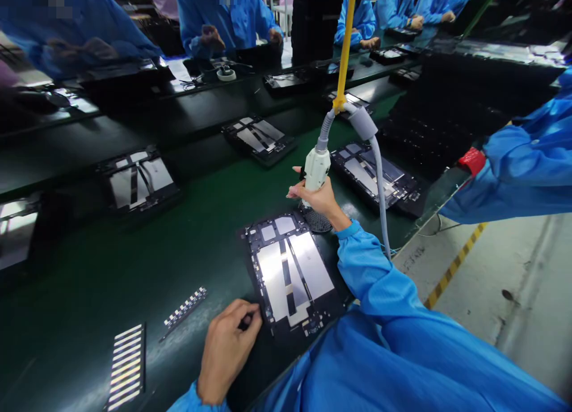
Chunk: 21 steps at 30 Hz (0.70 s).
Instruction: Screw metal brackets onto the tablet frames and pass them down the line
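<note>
An opened tablet point(308, 260) lies in front of me, with silver battery plates, dark flex strips and small boards showing. At its left edge rests my left hand point(230, 346), curled with thumb and forefinger together; what is between them, if anything, I cannot make out. My right hand point(322, 198) is wrapped around a white electric screwdriver point(316, 169), held upright past the tablet's far right corner. A yellow cord point(345, 48) and a grey hose point(379, 179) run to the tool. Its lower end is hidden behind the hand, above a round black mesh dish point(319, 221).
More opened tablets lie on the green bench point(192, 245), among them one at the right point(375, 173) and one at the left point(140, 179). A strip with light tabs point(127, 367) and a smaller strip point(184, 307) lie left. Co-workers in blue sleeves sit opposite and at right.
</note>
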Each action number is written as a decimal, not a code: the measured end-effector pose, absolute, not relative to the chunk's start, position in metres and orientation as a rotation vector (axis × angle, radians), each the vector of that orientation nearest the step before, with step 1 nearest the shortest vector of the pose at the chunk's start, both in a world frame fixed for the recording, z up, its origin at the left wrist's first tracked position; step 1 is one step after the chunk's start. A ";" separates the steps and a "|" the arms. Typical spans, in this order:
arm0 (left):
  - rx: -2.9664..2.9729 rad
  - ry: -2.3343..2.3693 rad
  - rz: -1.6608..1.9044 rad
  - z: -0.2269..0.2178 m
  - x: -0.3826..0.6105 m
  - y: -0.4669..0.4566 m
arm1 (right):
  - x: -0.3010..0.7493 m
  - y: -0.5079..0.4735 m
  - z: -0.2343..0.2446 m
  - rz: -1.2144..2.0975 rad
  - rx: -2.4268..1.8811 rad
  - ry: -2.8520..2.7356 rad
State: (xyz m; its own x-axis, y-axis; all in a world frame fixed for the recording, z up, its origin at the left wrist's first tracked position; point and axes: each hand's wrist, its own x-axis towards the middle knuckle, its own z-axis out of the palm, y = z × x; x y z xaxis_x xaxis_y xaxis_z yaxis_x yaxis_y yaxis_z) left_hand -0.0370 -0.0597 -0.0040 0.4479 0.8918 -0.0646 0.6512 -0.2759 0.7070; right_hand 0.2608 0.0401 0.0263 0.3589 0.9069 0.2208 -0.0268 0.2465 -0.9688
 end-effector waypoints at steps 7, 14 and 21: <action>2.036 1.332 0.700 -0.014 -0.040 -0.062 | 0.258 0.041 0.019 0.724 -1.208 -0.983; 1.868 1.348 0.785 -0.015 -0.044 -0.058 | 0.252 0.036 0.047 0.613 -1.129 -0.993; 1.542 1.415 0.926 -0.019 -0.053 -0.055 | 0.190 0.018 0.068 0.822 -0.963 -1.046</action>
State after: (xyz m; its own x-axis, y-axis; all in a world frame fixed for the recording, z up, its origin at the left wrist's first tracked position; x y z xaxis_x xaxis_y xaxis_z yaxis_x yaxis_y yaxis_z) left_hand -0.0529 -0.0552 -0.0187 0.0950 0.9954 -0.0138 0.3853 -0.0240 0.9225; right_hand 0.1899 0.0184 0.0682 0.2968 0.8993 0.3211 -0.0987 0.3634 -0.9264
